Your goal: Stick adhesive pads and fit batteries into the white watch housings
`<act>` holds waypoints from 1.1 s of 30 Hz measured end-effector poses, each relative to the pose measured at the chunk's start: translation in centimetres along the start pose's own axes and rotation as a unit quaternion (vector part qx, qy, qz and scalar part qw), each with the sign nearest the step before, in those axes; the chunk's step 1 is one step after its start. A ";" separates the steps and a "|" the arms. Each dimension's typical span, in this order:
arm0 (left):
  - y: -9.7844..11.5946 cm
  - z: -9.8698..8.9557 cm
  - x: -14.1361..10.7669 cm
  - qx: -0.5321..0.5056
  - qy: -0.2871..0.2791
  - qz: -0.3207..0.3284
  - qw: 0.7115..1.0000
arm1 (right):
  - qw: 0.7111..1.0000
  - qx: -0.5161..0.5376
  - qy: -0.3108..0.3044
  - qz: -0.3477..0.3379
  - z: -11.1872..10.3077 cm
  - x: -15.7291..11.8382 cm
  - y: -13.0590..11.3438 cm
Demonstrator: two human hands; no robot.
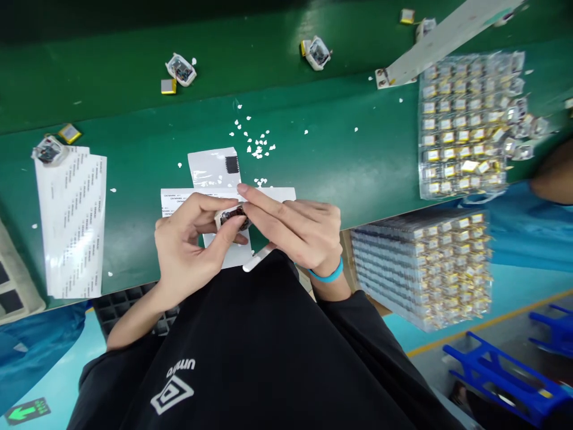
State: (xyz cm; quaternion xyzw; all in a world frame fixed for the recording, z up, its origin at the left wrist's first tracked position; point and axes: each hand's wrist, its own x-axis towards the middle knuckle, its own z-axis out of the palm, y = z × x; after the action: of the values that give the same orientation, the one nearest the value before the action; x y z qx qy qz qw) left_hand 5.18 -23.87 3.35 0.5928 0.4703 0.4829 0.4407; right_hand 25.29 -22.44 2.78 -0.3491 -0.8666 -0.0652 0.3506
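Green bench top (313, 128) under both hands, its near edge passing just beyond the wrists. Closed pinch on one small white-framed module (233, 218) with a dark centre: left hand (190, 248) gripping it between thumb and fingers, right hand (298, 230) closing over it from the other side, the two hands touching. Module held between the hands, just above two overlapping white paper sheets (228, 200), one with a black patch near its far end. One blue wristband (326, 273) on the right wrist; black shirt (250, 340) directly behind the hands.

Open green room ahead of the fingers, broken only by one loose cluster of tiny white flecks (255, 143). Farther out, four more white-framed modules (181, 70) and four gold-coloured flat cells (169, 86), in pairs, spread well apart. To the left, one stack of white label sheets (71, 221). To the right, one clear tray of gold-tabbed cells (465, 125) on the bench, one stack of trays (421, 269) below the edge, another person's forearm (555, 173) at the frame edge, and two blue stools (501, 376) on the floor.
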 end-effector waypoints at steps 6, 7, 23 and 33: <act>-0.5 0.6 0.0 -0.086 0.019 0.018 0.996 | 0.977 0.176 0.048 0.111 0.5 -0.2 -0.5; -0.7 0.6 -0.1 -0.086 0.025 0.032 0.996 | 0.962 0.215 0.063 0.158 0.7 -0.1 -0.7; -0.8 0.6 -1.1 -0.018 0.016 0.024 0.999 | 0.829 0.392 -0.018 0.399 1.3 0.6 -2.3; -1.8 -0.3 -0.7 0.020 0.000 0.010 1.000 | 0.821 0.394 0.076 0.406 3.1 0.0 -1.9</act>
State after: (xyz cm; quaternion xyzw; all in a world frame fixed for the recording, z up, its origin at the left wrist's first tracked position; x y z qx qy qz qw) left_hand 4.57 -24.21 1.56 0.6063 0.4737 0.4780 0.4238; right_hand 22.35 -22.74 0.73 -0.4951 -0.5692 0.4039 0.5174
